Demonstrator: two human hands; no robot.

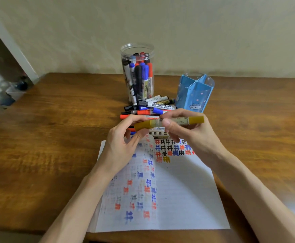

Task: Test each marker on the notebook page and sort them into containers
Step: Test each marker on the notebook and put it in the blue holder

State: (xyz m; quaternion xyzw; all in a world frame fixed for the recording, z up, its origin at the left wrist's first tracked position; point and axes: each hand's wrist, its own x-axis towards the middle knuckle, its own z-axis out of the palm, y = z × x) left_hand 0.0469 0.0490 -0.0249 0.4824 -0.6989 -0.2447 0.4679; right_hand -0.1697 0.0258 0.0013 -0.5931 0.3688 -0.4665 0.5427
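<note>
Hands grip yellow marker [183,120] above notebook page [187,190]: left hand [124,144] one end, right hand [190,134] the barrel.

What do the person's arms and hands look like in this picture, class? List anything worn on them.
Both are bare. The left hand and right hand wear no gloves, and no rings show. The left forearm and right forearm show no sleeve, watch or bracelet as far as the picture's edge. The fingernails that show are short and unpainted.
</note>
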